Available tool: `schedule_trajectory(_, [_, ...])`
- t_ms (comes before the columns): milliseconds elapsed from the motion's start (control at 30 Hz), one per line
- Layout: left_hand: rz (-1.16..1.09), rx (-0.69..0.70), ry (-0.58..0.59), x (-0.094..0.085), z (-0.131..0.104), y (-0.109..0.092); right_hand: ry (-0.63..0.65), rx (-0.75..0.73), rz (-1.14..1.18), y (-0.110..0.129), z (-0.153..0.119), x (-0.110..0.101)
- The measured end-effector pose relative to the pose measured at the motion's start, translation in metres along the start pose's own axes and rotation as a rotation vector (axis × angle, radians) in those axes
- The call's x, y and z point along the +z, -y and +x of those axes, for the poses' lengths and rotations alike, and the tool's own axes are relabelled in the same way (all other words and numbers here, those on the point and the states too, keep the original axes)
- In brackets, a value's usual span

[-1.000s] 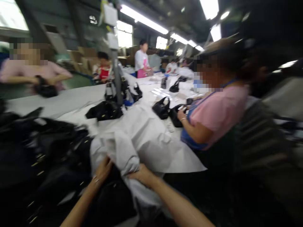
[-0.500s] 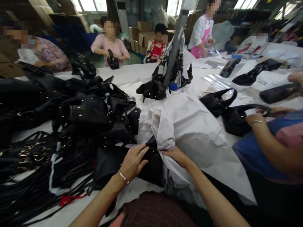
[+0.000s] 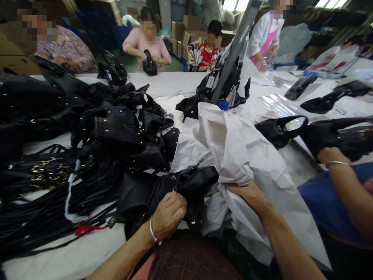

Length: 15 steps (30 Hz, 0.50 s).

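The left hand (image 3: pixel 168 214) is closed around the upper edge of a small black leather handbag with gold studs (image 3: pixel 163 190), which lies at the near edge of the long white worktable (image 3: pixel 87 252). The right hand (image 3: pixel 247 194) is clenched on a bunch of crumpled white tissue paper (image 3: pixel 233 155), just right of the handbag and touching it. A heap of black studded handbags (image 3: pixel 116 128) lies directly behind and left of the handbag. A tangle of black straps (image 3: pixel 37 202) lies to its left. A slanted grey metal pole (image 3: pixel 233 50) rises well behind the handbag. A co-worker's hand (image 3: pixel 332 155) with a bangle rests far right of it, beside another black handbag (image 3: pixel 279 130).
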<state>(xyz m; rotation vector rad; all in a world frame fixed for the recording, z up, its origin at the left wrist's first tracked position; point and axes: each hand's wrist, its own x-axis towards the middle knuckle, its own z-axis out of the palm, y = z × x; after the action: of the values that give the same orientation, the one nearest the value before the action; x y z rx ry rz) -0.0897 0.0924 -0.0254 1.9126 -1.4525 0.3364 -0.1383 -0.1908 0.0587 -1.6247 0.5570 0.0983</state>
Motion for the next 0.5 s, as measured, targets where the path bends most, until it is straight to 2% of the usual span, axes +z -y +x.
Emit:
schedule_trajectory(67, [0.052, -0.025, -0.006, 0.012, -0.010, -0.002, 0.009, -0.022, -0.057, 0.001, -0.004, 0.008])
schedule_trajectory(133, [0.088, -0.091, 0.098, 0.024, -0.020, -0.002, -0.015, -0.071, -0.101, -0.002, -0.006, 0.021])
schedule_trajectory(200, [0.057, -0.193, 0.225, 0.032, -0.027, 0.000, -0.108, -0.151, -0.116, -0.009, -0.004, 0.035])
schedule_trajectory(267, [-0.026, -0.350, 0.246, 0.031, -0.028, 0.003, -0.252, -0.207, -0.119, -0.018, 0.001, 0.047])
schedule_trajectory(333, [-0.095, -0.562, 0.160, 0.025, -0.022, 0.006, -0.401, -0.234, -0.120, -0.026, 0.007, 0.055])
schedule_trajectory(400, [-0.118, -0.721, 0.114, 0.017, -0.009, 0.009, -0.483, -0.266, -0.122, -0.030, 0.012, 0.059])
schedule_trajectory(433, [-0.104, -0.738, 0.138, 0.015, 0.000, 0.010, -0.489, -0.295, -0.128, -0.032, 0.013, 0.059])
schedule_trajectory(500, [-0.064, -0.648, 0.261, 0.012, 0.015, 0.012, -0.476, -0.369, -0.149, -0.035, 0.009, 0.058])
